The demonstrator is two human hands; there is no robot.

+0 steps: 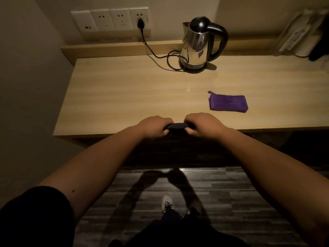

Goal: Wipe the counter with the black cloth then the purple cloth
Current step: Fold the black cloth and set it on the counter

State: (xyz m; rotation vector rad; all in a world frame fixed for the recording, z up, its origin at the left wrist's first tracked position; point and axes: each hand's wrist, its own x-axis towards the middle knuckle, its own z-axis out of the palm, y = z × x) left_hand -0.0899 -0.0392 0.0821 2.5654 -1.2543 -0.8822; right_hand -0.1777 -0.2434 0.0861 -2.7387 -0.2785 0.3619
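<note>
The black cloth [176, 126] is bunched into a short roll at the front edge of the light wooden counter [124, 97]. My left hand [153, 127] grips its left end and my right hand [204, 124] grips its right end, both fists closed, so only the middle strip of cloth shows. The purple cloth [228, 102] lies folded flat on the counter, to the right of and beyond my right hand, touched by neither hand.
A steel electric kettle [199, 45] with a black handle stands at the back of the counter, its cord [160, 56] looping left to a wall socket [140, 24]. Pale objects [299, 38] lean at the back right. A wall closes off the left side.
</note>
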